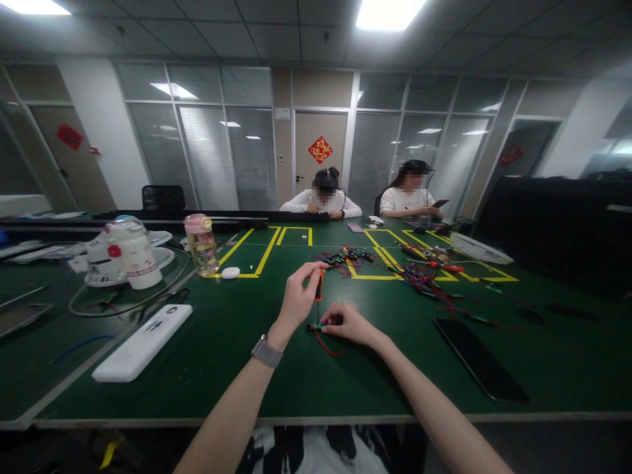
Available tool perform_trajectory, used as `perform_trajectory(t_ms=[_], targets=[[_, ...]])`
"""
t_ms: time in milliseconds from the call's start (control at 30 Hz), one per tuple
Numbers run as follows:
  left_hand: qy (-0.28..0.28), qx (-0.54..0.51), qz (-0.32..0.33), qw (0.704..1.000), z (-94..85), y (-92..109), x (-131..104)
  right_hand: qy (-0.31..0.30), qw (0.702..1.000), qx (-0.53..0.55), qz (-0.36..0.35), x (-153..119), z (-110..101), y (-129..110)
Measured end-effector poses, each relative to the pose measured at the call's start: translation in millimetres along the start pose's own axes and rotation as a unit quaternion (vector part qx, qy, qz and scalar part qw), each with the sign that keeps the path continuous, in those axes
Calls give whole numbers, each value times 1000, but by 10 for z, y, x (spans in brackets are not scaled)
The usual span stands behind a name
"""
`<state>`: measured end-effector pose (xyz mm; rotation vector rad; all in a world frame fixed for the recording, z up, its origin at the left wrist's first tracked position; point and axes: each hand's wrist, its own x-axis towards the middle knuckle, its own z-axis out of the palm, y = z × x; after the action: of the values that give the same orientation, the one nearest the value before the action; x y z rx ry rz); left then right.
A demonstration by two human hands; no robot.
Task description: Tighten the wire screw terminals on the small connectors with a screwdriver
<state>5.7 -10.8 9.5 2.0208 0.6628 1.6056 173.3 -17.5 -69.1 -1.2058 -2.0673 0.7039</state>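
My left hand [299, 291] is closed around the orange and black handle of a screwdriver [319, 286], which stands upright with its shaft pointing down. The tip meets a small green terminal block [316, 326] lying on the green tabletop. My right hand [348, 324] pinches at the right side of that block, its fingertips on the block or a wire; exactly which is too small to tell. A red wire [328, 345] curves from the block toward me.
Piles of wired green blocks [348, 259] lie beyond my hands, with another heap [419, 276] to the right. A black phone [478, 359] is at right, a white power bank [143, 343] at left. A bottle [201, 247] stands far left. Two people [407, 197] sit across the table.
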Motion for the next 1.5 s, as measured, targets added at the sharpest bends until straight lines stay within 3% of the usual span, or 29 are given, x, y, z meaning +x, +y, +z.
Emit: perform_trajectory(t_ms=[100, 300, 667, 967, 1300, 1500], targets=[[-4, 1, -5, 1000, 4, -21, 1, 2, 1000, 2, 0, 0, 4, 10], [49, 80, 29, 995, 8, -14, -17, 3, 1000, 1, -1, 1, 3, 17], [-6, 25, 33, 999, 58, 39, -25, 4, 1000, 3, 0, 5, 11, 9], [66, 80, 50, 993, 100, -1, -66, 5, 1000, 8, 2, 7, 13, -4], [6, 45, 46, 998, 67, 26, -53, -1, 1000, 5, 6, -1, -9, -39], [83, 96, 31, 991, 34, -30, -46, -3, 1000, -4, 11, 4, -3, -17]])
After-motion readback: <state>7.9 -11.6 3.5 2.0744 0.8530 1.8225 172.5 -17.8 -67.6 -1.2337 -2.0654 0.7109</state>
